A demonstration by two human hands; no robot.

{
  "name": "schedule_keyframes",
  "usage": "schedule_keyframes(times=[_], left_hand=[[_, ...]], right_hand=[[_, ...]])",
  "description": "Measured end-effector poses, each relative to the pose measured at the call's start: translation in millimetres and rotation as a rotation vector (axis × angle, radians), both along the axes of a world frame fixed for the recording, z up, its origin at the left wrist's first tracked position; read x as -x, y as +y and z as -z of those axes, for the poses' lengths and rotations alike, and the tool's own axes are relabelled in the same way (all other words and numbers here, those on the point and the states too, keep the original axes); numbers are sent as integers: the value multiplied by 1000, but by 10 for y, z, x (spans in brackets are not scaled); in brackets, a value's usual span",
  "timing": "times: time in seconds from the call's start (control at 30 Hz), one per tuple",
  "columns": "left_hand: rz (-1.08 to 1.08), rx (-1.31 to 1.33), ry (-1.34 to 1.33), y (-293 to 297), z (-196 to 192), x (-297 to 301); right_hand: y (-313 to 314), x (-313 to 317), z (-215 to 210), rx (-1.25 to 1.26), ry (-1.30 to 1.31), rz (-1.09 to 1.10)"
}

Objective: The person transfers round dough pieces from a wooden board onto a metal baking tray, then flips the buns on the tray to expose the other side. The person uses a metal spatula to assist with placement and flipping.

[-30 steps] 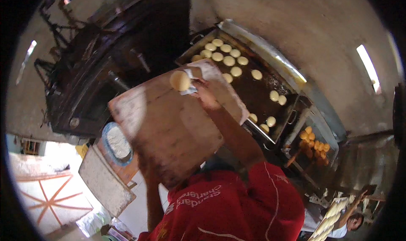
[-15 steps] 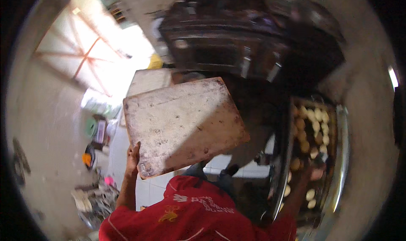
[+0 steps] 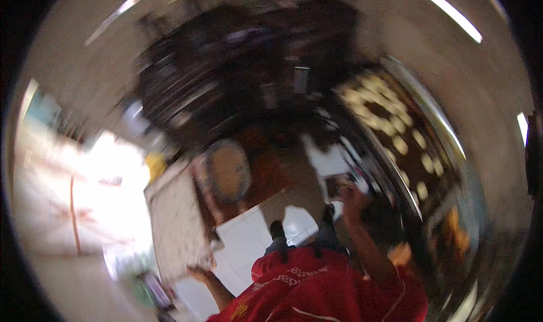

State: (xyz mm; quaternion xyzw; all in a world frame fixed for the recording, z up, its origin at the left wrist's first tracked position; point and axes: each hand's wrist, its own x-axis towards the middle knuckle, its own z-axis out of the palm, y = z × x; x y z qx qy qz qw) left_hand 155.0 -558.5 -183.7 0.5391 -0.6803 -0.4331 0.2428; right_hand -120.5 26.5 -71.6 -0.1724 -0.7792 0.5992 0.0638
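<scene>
My left hand point(image 3: 205, 277) is low on the left, with its blurred fingers stretched out and no object gripped. It is just beside the near end of a pale, worn rectangular board point(image 3: 176, 226); I cannot tell whether they touch. My right hand point(image 3: 353, 200) is in front of me, left of a long dark tray. Motion smears its fingers, and whether it holds anything cannot be made out. Several pale, round dough-like pieces point(image 3: 400, 145) lie on the tray, grouped more densely toward its far end.
A round, brown-topped container point(image 3: 227, 169) stands beside the board. Dark wooden furniture point(image 3: 243, 67) spans the far side. White floor tiles point(image 3: 243, 237) lie around my feet. A shiny metal rail point(image 3: 438, 121) runs along the tray's right side, with an orange thing point(image 3: 452, 231) near its close end.
My left hand has let go of the large board it held up. My right hand has moved from over the tray to its left. The view has swung right and blurred.
</scene>
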Motion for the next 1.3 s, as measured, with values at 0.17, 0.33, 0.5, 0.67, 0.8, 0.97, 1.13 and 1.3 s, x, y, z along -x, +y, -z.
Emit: schedule_keyframes(times=[0.17, 0.33, 0.5, 0.67, 0.8, 0.97, 1.13, 1.3], left_hand=[[490, -254, -84, -569, 177, 3290], [988, -298, -131, -412, 369, 4903], [1514, -550, -144, 681, 59, 5581], [2317, -1260, -104, 3357, -1688, 3734], [2430, -1693, -158, 4817, -2474, 1818], [1954, -2215, -404, 5532, -3027, 589], [1915, -2050, -417, 5595, -3253, 305], [1997, -1988, -233, 5563, -3201, 275]], right_hand=[[-1601, 727, 499, 132, -38, 127], [-2601, 464, 671, 713, -39, 563], [-3327, 48, 653, 598, 141, 1199], [-3064, -1643, -13, 616, 725, 1709], [-2803, -2540, -179, 572, 948, 1962], [-2684, -3221, -255, 523, 1018, 2024], [-2564, -3471, -130, 579, 976, 2013], [-2323, -3708, -159, 574, 1006, 1917]])
